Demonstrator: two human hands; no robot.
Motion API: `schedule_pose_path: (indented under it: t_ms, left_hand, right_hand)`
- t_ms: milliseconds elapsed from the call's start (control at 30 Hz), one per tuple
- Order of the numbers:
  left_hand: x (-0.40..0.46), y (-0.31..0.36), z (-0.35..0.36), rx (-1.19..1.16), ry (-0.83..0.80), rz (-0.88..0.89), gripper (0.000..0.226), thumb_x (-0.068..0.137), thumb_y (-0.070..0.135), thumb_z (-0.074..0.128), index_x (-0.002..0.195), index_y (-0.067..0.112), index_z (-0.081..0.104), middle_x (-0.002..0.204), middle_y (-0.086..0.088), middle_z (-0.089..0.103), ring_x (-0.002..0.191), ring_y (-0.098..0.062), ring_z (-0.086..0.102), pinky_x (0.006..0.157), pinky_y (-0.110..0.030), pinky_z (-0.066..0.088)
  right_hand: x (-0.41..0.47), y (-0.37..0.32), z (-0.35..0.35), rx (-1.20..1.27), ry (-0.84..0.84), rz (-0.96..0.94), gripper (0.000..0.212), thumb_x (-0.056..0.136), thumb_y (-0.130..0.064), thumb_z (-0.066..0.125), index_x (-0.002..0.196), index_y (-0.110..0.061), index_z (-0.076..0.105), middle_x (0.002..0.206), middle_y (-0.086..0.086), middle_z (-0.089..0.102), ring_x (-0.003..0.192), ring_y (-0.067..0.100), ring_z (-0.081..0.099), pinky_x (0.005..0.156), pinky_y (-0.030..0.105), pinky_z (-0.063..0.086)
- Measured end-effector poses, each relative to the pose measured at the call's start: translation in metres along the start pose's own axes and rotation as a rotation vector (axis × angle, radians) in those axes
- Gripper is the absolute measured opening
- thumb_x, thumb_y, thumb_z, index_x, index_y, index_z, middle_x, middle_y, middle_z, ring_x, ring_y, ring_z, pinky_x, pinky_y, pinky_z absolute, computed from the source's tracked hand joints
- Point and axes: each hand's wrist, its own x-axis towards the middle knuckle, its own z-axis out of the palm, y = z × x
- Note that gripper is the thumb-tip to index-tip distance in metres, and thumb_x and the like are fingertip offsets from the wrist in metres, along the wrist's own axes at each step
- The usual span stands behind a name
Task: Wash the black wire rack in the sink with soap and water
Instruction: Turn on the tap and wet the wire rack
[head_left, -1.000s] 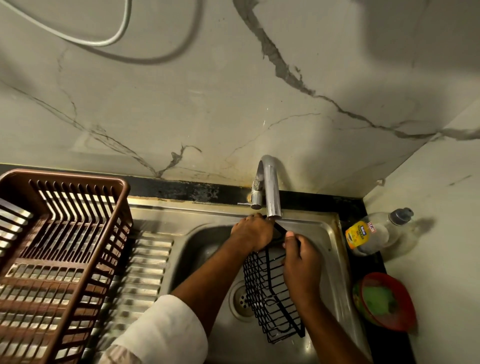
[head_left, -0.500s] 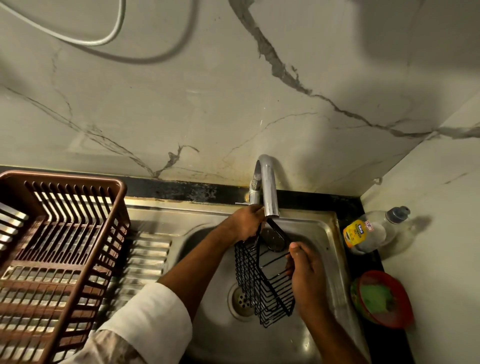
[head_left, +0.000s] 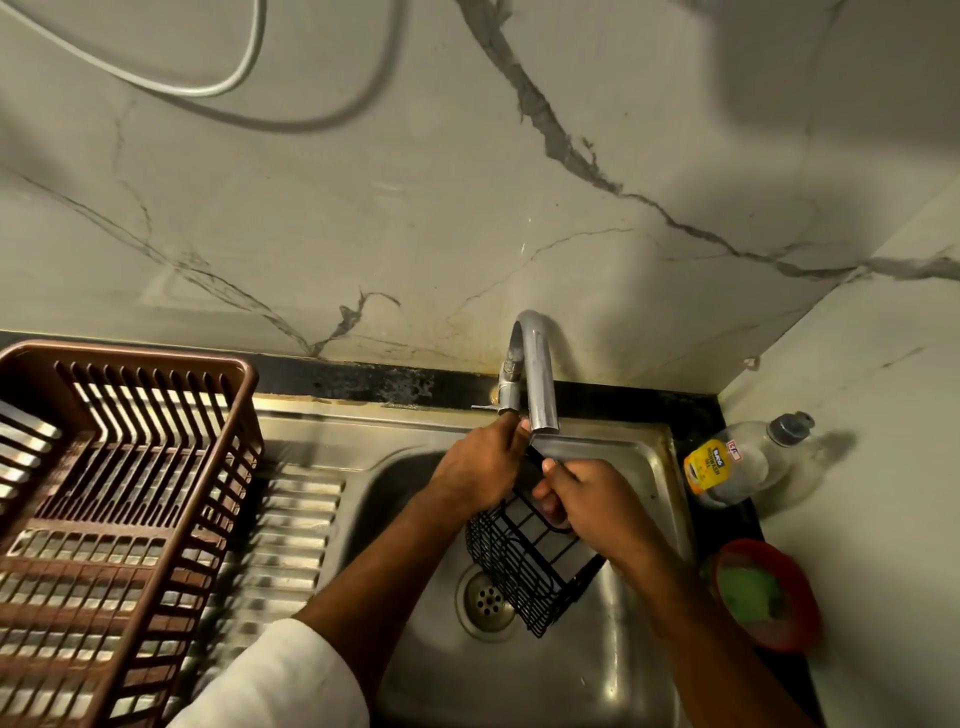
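The black wire rack (head_left: 524, 571) hangs tilted over the steel sink (head_left: 613, 675), just above the drain (head_left: 485, 603). My left hand (head_left: 480, 467) grips the rack's upper end right under the spout of the tap (head_left: 537, 374). My right hand (head_left: 592, 504) curls round the rack's top edge beside it, fingers tucked inside the wire frame. The two hands hide the rack's upper part. Whether water runs from the spout cannot be made out.
A brown plastic dish basket (head_left: 104, 519) sits on the ribbed draining board (head_left: 291, 535) at the left. A clear soap bottle (head_left: 737, 457) with a yellow label lies on the black counter at the right. A red bowl (head_left: 769, 592) with a green scrubber is in front of it.
The rack has swung and turned under the tap. My right hand moved up from the rack's side to its top edge, close to my left hand.
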Motion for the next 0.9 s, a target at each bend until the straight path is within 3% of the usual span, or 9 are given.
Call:
schedule_pose_path:
  t_ms: [167, 300, 400, 500, 600, 733, 767, 833, 900]
  left_hand:
    - [-0.003, 0.004, 0.008, 0.027, 0.017, 0.048, 0.042, 0.106, 0.055, 0.027, 0.109, 0.026, 0.058, 0.088, 0.001, 0.069, 0.079, -0.017, 0.067, 0.081, -0.046, 0.059]
    - [-0.006, 0.009, 0.012, -0.106, -0.055, 0.009, 0.043, 0.108, 0.052, 0.029, 0.111, 0.025, 0.062, 0.089, 0.004, 0.069, 0.081, -0.010, 0.066, 0.087, -0.040, 0.058]
    - [-0.007, 0.007, 0.011, -0.312, -0.219, -0.070, 0.052, 0.107, 0.056, 0.025, 0.122, 0.026, 0.064, 0.117, 0.002, 0.067, 0.099, -0.006, 0.062, 0.095, -0.030, 0.050]
    - [-0.006, 0.006, 0.007, -0.527, -0.333, -0.176, 0.052, 0.109, 0.054, 0.023, 0.128, 0.025, 0.062, 0.126, 0.003, 0.064, 0.108, -0.006, 0.059, 0.088, -0.019, 0.043]
    - [-0.002, -0.001, 0.012, -0.599, -0.351, -0.253, 0.045, 0.108, 0.052, 0.030, 0.125, 0.025, 0.062, 0.135, -0.004, 0.062, 0.111, -0.009, 0.058, 0.097, -0.022, 0.041]
    - [0.001, -0.008, 0.020, -0.610, -0.327, -0.282, 0.049, 0.108, 0.051, 0.035, 0.135, 0.017, 0.058, 0.120, 0.003, 0.062, 0.097, 0.000, 0.053, 0.082, -0.011, 0.038]
    - [0.002, -0.008, 0.020, -0.603, -0.306, -0.292, 0.050, 0.109, 0.050, 0.034, 0.138, 0.015, 0.056, 0.123, 0.003, 0.060, 0.104, -0.003, 0.054, 0.091, -0.014, 0.040]
    - [0.005, -0.011, 0.022, -0.559, -0.278, -0.294, 0.057, 0.107, 0.055, 0.034, 0.145, 0.016, 0.051, 0.145, -0.005, 0.050, 0.129, -0.017, 0.049, 0.117, -0.032, 0.033]
    - [0.010, -0.015, 0.027, -0.543, -0.236, -0.301, 0.073, 0.096, 0.073, 0.035, 0.148, 0.024, 0.048, 0.156, -0.007, 0.042, 0.142, -0.026, 0.040, 0.124, -0.047, 0.025]
  right_hand:
    - [0.006, -0.013, 0.008, -0.217, 0.033, 0.032, 0.045, 0.104, -0.044, 0.043, 0.072, -0.022, 0.064, 0.067, 0.000, 0.070, 0.067, 0.020, 0.069, 0.071, 0.035, 0.057]
    - [0.000, -0.008, 0.014, -0.307, 0.174, 0.002, 0.048, 0.104, -0.047, 0.043, 0.071, -0.019, 0.064, 0.064, 0.000, 0.062, 0.061, 0.015, 0.058, 0.056, 0.027, 0.039]
    - [-0.006, -0.001, 0.013, -0.248, 0.235, -0.028, 0.048, 0.102, -0.049, 0.047, 0.069, -0.019, 0.066, 0.060, -0.001, 0.060, 0.059, 0.014, 0.058, 0.057, 0.028, 0.041]
    - [-0.015, 0.006, 0.009, -0.146, 0.228, -0.028, 0.052, 0.100, -0.053, 0.048, 0.063, -0.019, 0.062, 0.054, -0.005, 0.055, 0.052, 0.011, 0.053, 0.054, 0.024, 0.036]
    - [-0.025, 0.018, 0.007, -0.049, 0.220, -0.035, 0.056, 0.098, -0.056, 0.049, 0.059, -0.017, 0.059, 0.049, -0.004, 0.048, 0.045, 0.009, 0.046, 0.051, 0.027, 0.038]
    - [-0.040, 0.021, -0.003, 0.067, 0.218, -0.072, 0.058, 0.093, -0.059, 0.049, 0.053, -0.017, 0.049, 0.046, -0.004, 0.041, 0.044, 0.011, 0.039, 0.050, 0.030, 0.034]
    - [-0.045, 0.020, -0.005, 0.093, 0.213, -0.092, 0.057, 0.092, -0.058, 0.049, 0.052, -0.018, 0.046, 0.045, -0.006, 0.039, 0.043, 0.010, 0.037, 0.049, 0.029, 0.033]
    - [-0.051, 0.020, -0.010, 0.135, 0.211, -0.134, 0.055, 0.090, -0.057, 0.049, 0.050, -0.020, 0.043, 0.042, -0.007, 0.037, 0.042, 0.008, 0.035, 0.048, 0.026, 0.032]
    - [-0.056, 0.023, -0.013, 0.192, 0.205, -0.163, 0.059, 0.092, -0.058, 0.052, 0.048, -0.020, 0.044, 0.043, -0.007, 0.038, 0.042, 0.008, 0.034, 0.048, 0.026, 0.031]
